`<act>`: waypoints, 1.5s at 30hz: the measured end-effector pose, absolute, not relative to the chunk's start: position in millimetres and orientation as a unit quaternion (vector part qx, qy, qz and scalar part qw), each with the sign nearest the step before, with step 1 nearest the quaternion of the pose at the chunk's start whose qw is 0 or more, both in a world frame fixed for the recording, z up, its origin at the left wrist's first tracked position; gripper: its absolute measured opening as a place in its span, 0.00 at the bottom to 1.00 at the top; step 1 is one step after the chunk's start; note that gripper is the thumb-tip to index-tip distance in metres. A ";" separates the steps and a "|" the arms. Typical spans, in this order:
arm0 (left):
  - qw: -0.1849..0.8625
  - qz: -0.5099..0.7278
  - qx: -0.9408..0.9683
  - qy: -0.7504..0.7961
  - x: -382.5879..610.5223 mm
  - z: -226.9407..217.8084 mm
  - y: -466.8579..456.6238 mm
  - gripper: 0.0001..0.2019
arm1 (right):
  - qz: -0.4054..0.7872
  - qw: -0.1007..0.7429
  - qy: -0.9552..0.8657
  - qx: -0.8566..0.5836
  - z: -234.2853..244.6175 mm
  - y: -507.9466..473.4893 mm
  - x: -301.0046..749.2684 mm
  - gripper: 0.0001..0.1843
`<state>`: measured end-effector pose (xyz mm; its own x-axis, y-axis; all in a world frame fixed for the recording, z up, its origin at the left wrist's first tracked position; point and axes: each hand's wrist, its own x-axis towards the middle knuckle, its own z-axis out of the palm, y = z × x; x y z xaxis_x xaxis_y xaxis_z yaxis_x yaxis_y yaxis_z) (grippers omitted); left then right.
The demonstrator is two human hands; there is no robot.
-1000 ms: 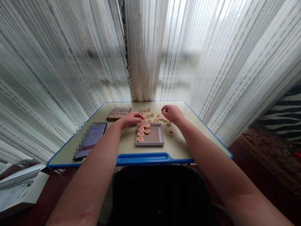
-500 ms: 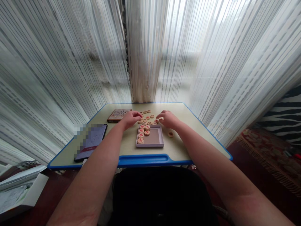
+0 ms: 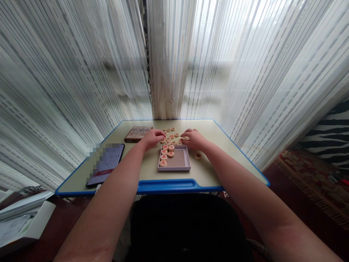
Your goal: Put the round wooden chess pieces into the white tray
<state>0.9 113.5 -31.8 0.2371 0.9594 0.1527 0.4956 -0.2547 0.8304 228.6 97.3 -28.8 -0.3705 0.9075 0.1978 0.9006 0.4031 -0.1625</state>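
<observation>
Bright daylight is let in through the sheer striped curtains [image 3: 81, 72], which are washed nearly white toward the upper right, where the glare is strongest. The light is soft and diffuse, so only faint shadows are cast on the counter [image 3: 147, 171]. Strong fisheye distortion is seen toward the edges: the curtain stripes are fanned outward and the right forearm [image 3: 245, 178] is stretched large. The xiangqi pieces [image 3: 169, 140] are rendered small and slightly soft. The phone [image 3: 105, 163] is partly covered by a pixelated block. The black chair back [image 3: 185, 229] is left in deep shadow, with its detail lost.
</observation>
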 end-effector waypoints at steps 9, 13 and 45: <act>0.339 0.345 0.715 0.505 0.8 -33.4 114.5 0.09 | 0.026 0.183 -0.805 -0.564 -26.9 98.0 228.2 0.14; 0.342 0.346 0.716 0.501 0.5 -33.3 115.0 0.10 | 0.074 0.265 -0.816 -0.509 -16.2 86.9 222.0 0.13; 0.338 0.350 0.712 0.507 2.0 -31.1 113.0 0.10 | 0.097 0.193 -0.918 -0.332 -17.7 63.5 199.2 0.07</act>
<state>2.0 113.0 -31.1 0.2410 0.9579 0.1558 0.4852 -0.2580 0.8355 199.2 63.5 -17.7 -0.7057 0.6468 0.2891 0.5717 0.7609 -0.3068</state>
